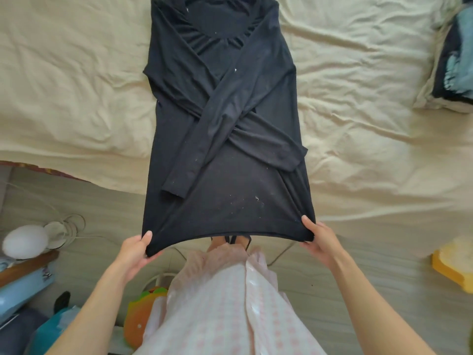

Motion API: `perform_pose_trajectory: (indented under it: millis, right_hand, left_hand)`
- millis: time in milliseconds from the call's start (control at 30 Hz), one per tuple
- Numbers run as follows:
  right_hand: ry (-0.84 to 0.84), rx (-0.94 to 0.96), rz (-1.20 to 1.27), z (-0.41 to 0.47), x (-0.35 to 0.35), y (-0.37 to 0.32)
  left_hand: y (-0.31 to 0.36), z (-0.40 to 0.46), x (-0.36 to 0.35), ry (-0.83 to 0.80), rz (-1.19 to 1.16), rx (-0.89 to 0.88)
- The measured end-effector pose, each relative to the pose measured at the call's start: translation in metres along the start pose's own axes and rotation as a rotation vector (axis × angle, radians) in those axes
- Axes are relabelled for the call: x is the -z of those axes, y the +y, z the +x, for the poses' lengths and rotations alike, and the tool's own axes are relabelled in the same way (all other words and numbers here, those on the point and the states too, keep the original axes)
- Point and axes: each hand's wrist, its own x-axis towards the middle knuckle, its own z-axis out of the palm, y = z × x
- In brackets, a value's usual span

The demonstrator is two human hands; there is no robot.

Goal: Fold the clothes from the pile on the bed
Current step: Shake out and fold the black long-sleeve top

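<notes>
Two hands pinch the hem corners of a black top (225,139): left hand (135,249) and right hand (317,239), thumbs on top, fingers clamped beneath. The top lies on the bed (358,98), sleeves crossed, hem lifted past its edge.

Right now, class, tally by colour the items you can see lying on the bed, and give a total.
Black: 1, the long-sleeved garment, its hem pinched by the left hand and right hand
Mixed dark and light blue: 1, the stack of clothes at the right edge
Total: 2
</notes>
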Motion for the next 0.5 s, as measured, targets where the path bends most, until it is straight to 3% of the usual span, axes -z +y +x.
perform_pose_trajectory:
  millis: [233, 500]
  right_hand:
    - [0.035, -0.079, -0.068, -0.045, 0.009, -0.025]
    - [-0.111, 0.04, -0.03, -0.064, -0.012, -0.115]
  left_hand:
    - [0.016, -0.06, -0.007, 0.024, -0.051, 0.012]
    - [0.113, -0.098, -0.019, -0.043, -0.221, -0.141]
